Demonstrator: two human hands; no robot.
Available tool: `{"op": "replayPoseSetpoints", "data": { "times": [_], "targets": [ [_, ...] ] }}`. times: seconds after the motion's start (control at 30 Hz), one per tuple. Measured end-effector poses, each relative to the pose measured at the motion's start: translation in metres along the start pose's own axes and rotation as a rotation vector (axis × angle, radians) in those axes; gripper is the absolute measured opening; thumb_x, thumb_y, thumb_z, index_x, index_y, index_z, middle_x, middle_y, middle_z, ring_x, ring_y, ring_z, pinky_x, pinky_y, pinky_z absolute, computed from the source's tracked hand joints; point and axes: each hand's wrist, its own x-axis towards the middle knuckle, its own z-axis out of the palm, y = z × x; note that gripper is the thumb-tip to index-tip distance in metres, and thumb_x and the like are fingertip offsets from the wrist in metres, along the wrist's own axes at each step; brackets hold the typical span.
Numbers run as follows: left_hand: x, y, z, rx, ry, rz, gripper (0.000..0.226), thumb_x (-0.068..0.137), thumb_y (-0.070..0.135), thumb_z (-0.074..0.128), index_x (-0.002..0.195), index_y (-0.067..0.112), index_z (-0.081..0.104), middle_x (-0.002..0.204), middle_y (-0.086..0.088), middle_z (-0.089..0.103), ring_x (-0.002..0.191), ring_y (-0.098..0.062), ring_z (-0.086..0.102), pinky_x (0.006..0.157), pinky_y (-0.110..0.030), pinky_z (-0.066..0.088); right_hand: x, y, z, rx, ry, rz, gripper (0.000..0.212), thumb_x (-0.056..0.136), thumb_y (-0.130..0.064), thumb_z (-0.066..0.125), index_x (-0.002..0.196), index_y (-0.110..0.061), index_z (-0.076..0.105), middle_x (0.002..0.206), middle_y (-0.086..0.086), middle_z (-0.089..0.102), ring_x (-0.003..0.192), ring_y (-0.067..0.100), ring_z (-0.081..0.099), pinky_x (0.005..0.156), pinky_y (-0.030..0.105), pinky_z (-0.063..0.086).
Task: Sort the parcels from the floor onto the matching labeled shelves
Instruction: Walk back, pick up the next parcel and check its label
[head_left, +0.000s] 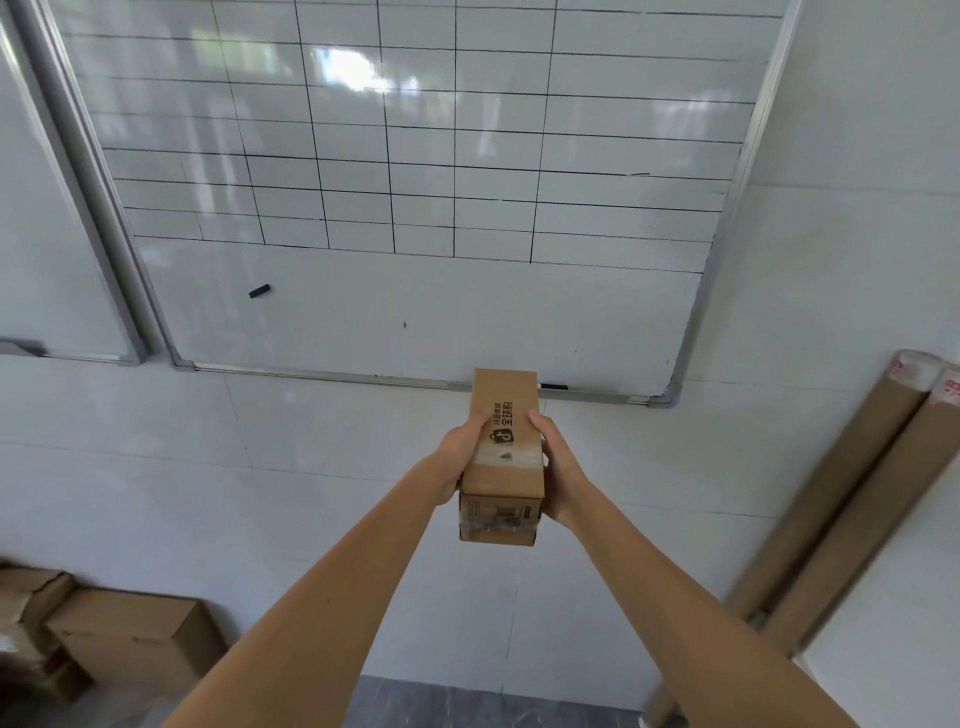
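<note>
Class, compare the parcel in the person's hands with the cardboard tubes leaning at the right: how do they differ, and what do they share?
The parcel is a short rectangular box; the tubes are long cylinders. The parcel is held in the air between the left hand and right hand; the tubes lean against the wall, untouched. The parcel bears a black printed logo and clear tape; the tubes have whitish caps with red marks. Both are brown cardboard.

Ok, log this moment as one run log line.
step: carrying parcel | parcel: cardboard box held up facing whiteboard | left hand: gripping left side | right hand: gripping right side | shelves: not in view
</note>
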Motion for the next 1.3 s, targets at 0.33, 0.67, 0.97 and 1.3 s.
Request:
{"op": "replayPoseSetpoints", "data": {
  "times": [0.33,0.67,0.97,1.3],
  "targets": [
    [0.005,-0.002,-0.007,0.09,0.11,0.083,0.061,0.098,0.055,0.044,0.14,0.011,0.042,0.124,-0.01,0.065,0.107,-0.027,0.066,0.085,-0.04,0.058,-0.01,-0.005,0.007,-0.035,0.023,0.052,0.064,0.086,-0.08,0.054,0.124,-0.03,0.063,0.123,0.012,0.069,0.115,0.03,0.066,0.091,0.045,0.059],
    [0.003,-0.003,-0.006,0.204,0.287,0.241,0.028,0.104,0.028,0.036,0.126,0.028,0.053,0.102,-0.009,0.063,0.084,-0.021,0.056,0.079,-0.036,0.049,-0.001,-0.005,-0.012,0.005,0.315,-0.089,0.02,0.099,-0.027,0.066,0.109,-0.01,0.072,0.124,0.016,0.07,0.115,0.033,0.065,0.101,0.047,0.056],
    [-0.002,-0.002,-0.001,-0.033,0.19,0.101,0.057,0.086,0.053,0.067,0.125,0.022,0.04,0.113,-0.008,0.061,0.087,-0.021,0.058,0.065,-0.035,0.049,-0.001,-0.021,-0.017,0.035,0.308,-0.13,0.021,0.1,-0.026,0.066,0.112,-0.009,0.07,0.112,0.01,0.07,0.089,0.019,0.066,0.073,0.03,0.055],
    [0.0,-0.006,0.0,-0.212,0.154,0.094,0.058,0.087,0.051,0.067,0.124,0.012,0.046,0.111,-0.01,0.065,0.101,-0.031,0.068,0.089,-0.051,0.058,-0.001,-0.021,-0.014,0.016,0.037,-0.039,0.074,0.078,-0.071,0.069,0.136,-0.025,0.062,0.127,0.019,0.072,0.115,0.039,0.071,0.101,0.056,0.056]
  ]
}}
